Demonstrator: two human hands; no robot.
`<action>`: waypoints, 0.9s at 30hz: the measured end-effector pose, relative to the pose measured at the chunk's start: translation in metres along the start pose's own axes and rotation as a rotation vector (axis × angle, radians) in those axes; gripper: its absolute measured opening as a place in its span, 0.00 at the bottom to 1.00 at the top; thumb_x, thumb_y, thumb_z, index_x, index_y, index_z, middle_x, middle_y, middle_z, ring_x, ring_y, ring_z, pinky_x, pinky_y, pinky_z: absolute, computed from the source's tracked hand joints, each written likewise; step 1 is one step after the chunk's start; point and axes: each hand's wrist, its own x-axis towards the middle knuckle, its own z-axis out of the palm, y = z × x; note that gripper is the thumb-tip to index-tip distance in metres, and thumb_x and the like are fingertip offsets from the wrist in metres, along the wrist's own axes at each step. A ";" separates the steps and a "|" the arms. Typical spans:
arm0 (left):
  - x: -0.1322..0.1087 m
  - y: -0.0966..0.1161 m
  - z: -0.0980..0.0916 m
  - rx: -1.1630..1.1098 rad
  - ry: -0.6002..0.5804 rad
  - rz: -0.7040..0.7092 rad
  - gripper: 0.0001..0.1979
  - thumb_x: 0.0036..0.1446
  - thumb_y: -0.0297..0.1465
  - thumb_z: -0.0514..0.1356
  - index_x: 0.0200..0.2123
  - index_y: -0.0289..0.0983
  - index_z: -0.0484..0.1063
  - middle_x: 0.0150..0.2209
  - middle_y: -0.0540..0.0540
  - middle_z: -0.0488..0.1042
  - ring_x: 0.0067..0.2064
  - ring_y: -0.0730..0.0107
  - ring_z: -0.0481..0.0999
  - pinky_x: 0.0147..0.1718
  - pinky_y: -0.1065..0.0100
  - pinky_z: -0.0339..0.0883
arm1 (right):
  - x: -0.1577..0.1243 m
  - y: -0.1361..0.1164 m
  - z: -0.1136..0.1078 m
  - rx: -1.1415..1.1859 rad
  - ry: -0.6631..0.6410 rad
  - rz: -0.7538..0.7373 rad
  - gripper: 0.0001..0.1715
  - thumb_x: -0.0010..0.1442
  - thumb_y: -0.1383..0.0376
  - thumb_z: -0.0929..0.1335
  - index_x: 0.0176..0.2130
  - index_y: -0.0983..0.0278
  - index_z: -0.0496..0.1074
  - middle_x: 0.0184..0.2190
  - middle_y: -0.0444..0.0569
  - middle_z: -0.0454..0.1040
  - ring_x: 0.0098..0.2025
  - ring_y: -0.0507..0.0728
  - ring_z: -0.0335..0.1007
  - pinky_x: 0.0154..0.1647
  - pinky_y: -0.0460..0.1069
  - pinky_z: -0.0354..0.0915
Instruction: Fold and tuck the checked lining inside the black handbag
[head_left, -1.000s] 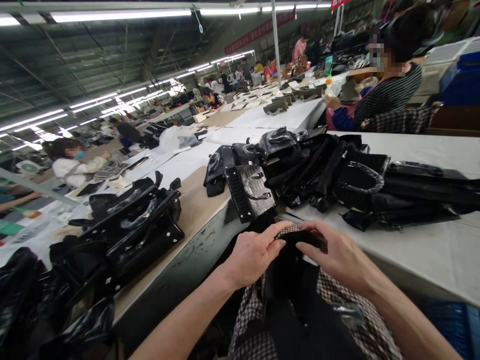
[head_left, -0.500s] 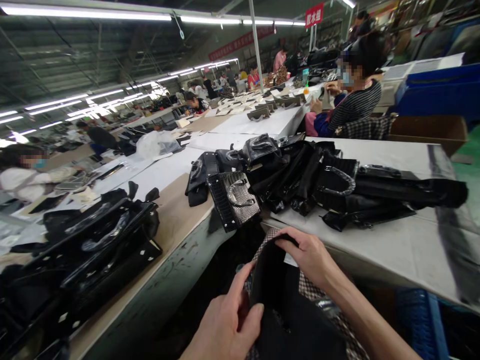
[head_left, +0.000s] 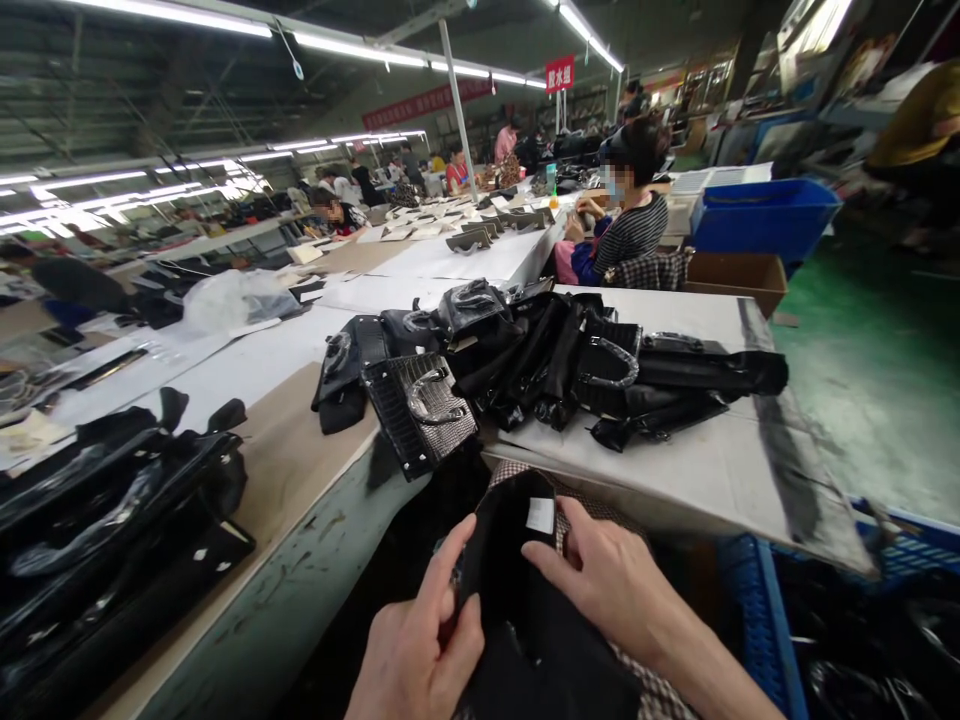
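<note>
Between my hands is a handbag (head_left: 499, 590) with black lining facing me and brown-and-white checked fabric on its outer side. My left hand (head_left: 427, 625) grips its left edge, thumb on the lining and forefinger along the rim. On the opposite edge, my right hand (head_left: 600, 560) pinches the material beside a small white label (head_left: 541, 515). The bag's lower part runs out of the picture at the bottom. Just beyond it, a black crocodile-patterned handbag (head_left: 420, 405) with a wrapped handle overhangs the table corner.
Several black bags (head_left: 540, 350) are heaped on the white table (head_left: 720, 440). More black bags (head_left: 112, 530) lie on the left bench. A blue crate (head_left: 765, 620) with dark items stands low at right. A person in a striped top (head_left: 637, 235) sits beyond the table.
My view has swung to the right. My right hand has moved from the top rim down the right edge, and the white label now shows fully. The left hand keeps its hold.
</note>
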 end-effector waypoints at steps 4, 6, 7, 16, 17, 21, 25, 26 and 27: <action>-0.003 -0.002 0.007 0.009 0.046 0.031 0.26 0.63 0.34 0.49 0.65 0.44 0.54 0.19 0.59 0.47 0.17 0.75 0.52 0.17 0.75 0.47 | -0.005 0.006 0.011 0.307 -0.041 -0.062 0.17 0.63 0.64 0.61 0.51 0.61 0.66 0.35 0.47 0.77 0.36 0.59 0.73 0.36 0.50 0.61; -0.003 -0.002 0.010 0.009 0.058 0.049 0.26 0.64 0.34 0.49 0.65 0.43 0.54 0.18 0.59 0.47 0.17 0.75 0.52 0.16 0.75 0.47 | -0.008 0.014 0.012 0.480 -0.045 -0.129 0.19 0.66 0.63 0.60 0.56 0.58 0.63 0.41 0.46 0.76 0.41 0.57 0.71 0.41 0.50 0.62; -0.003 -0.001 0.012 0.008 0.060 0.060 0.26 0.64 0.34 0.49 0.65 0.43 0.54 0.18 0.59 0.47 0.17 0.75 0.52 0.16 0.75 0.47 | -0.010 0.017 0.012 0.557 -0.050 -0.133 0.20 0.67 0.61 0.60 0.58 0.57 0.62 0.41 0.45 0.75 0.42 0.57 0.71 0.42 0.50 0.62; 0.004 0.009 0.032 0.020 0.021 0.213 0.27 0.63 0.33 0.52 0.65 0.42 0.53 0.16 0.61 0.55 0.14 0.78 0.59 0.14 0.77 0.52 | -0.020 0.063 0.026 1.071 -0.050 0.142 0.30 0.65 0.46 0.63 0.60 0.57 0.64 0.30 0.43 0.71 0.33 0.54 0.66 0.31 0.47 0.62; 0.004 0.010 0.036 0.017 0.016 0.227 0.28 0.63 0.33 0.52 0.65 0.41 0.53 0.16 0.61 0.57 0.14 0.78 0.60 0.13 0.77 0.53 | -0.020 0.070 0.030 1.108 -0.032 0.166 0.30 0.65 0.47 0.64 0.60 0.57 0.65 0.31 0.43 0.72 0.34 0.54 0.67 0.33 0.47 0.63; 0.006 0.012 0.048 0.004 -0.012 0.257 0.28 0.63 0.34 0.53 0.65 0.40 0.54 0.15 0.61 0.63 0.13 0.78 0.63 0.14 0.79 0.58 | -0.021 0.088 0.040 1.247 -0.016 0.226 0.31 0.63 0.48 0.66 0.61 0.57 0.64 0.39 0.46 0.76 0.38 0.56 0.71 0.38 0.50 0.66; 0.010 0.013 0.053 -0.023 -0.058 0.253 0.29 0.62 0.33 0.54 0.65 0.41 0.53 0.15 0.62 0.66 0.13 0.79 0.65 0.15 0.80 0.62 | -0.019 0.087 0.046 1.349 -0.012 0.265 0.35 0.59 0.47 0.69 0.60 0.57 0.64 0.42 0.47 0.77 0.41 0.59 0.74 0.38 0.51 0.68; 0.011 0.013 0.053 -0.022 -0.071 0.245 0.29 0.62 0.32 0.54 0.65 0.42 0.52 0.15 0.62 0.67 0.13 0.79 0.66 0.14 0.80 0.61 | -0.018 0.085 0.046 1.362 -0.006 0.277 0.36 0.58 0.46 0.69 0.60 0.57 0.64 0.42 0.47 0.77 0.42 0.60 0.74 0.39 0.51 0.68; 0.011 0.012 0.054 -0.018 -0.082 0.237 0.30 0.62 0.32 0.55 0.66 0.43 0.51 0.15 0.62 0.68 0.12 0.79 0.66 0.14 0.80 0.61 | -0.018 0.084 0.046 1.368 -0.003 0.288 0.37 0.57 0.46 0.69 0.61 0.57 0.63 0.42 0.47 0.77 0.43 0.60 0.74 0.40 0.52 0.69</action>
